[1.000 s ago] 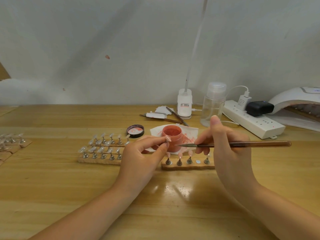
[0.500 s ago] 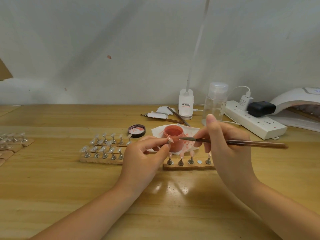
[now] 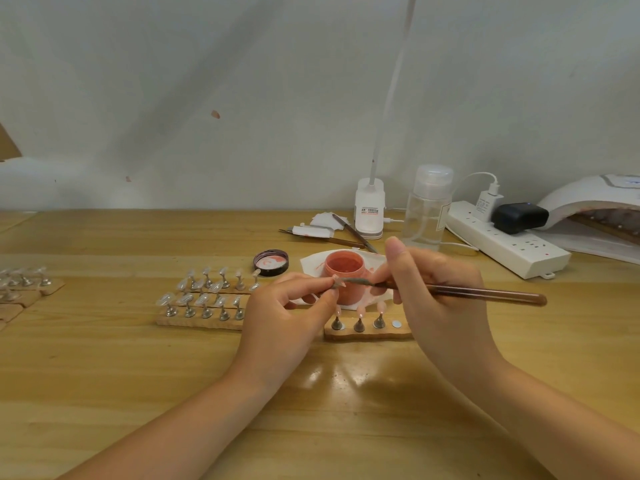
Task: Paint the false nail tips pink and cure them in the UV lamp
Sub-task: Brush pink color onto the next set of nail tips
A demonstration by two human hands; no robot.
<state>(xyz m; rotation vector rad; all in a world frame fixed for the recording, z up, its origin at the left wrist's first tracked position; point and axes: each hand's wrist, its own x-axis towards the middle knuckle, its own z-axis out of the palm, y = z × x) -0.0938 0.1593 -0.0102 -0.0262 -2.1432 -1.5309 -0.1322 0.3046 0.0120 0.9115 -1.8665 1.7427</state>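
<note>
Pinching a nail tip [image 3: 337, 281], left hand [image 3: 287, 317] meets the brush [image 3: 460, 291] gripped by right hand [image 3: 440, 289].

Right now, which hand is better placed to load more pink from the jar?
Right. The right hand grips the brush, its tip just in front of the open pink jar; the left hand pinches the nail tip.
</note>
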